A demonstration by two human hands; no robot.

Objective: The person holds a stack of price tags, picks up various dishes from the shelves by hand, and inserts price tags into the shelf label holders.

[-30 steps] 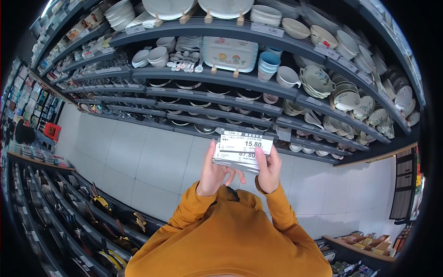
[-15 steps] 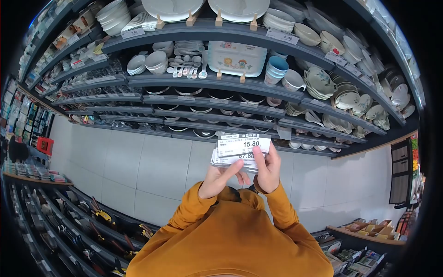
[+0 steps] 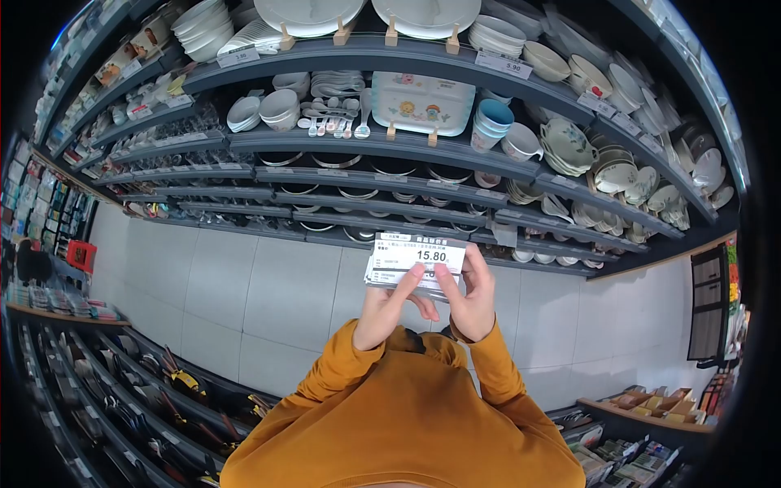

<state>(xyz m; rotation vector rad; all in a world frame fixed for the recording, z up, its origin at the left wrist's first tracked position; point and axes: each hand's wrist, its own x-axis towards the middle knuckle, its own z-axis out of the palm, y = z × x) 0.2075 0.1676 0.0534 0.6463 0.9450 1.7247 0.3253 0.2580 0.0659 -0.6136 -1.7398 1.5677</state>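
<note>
A stack of white price tags (image 3: 399,254) is held up in front of my chest, the top one reading 15.80. From the left side my left hand (image 3: 389,307) grips the stack, its thumb lying on the front. My right hand (image 3: 472,294) clasps the right end, with its thumb pressed on the top tag near the printed price. The thumbs lie close together. Part of a lower tag shows beneath the top one; its price is mostly covered. Some fingers are hidden behind the stack.
Ahead stands a long dark shelf (image 3: 325,140) with bowls, spoons, a patterned tray (image 3: 423,104) and blue cups (image 3: 493,122). Behind me on the left is a rack of tools (image 3: 185,382). A red basket (image 3: 81,252) is at far left. Grey tiled floor (image 3: 268,285) lies between.
The top tag has shifted slightly left and down over the stack, covering the lower tag's price more. My left thumb has moved up onto the top tag.
</note>
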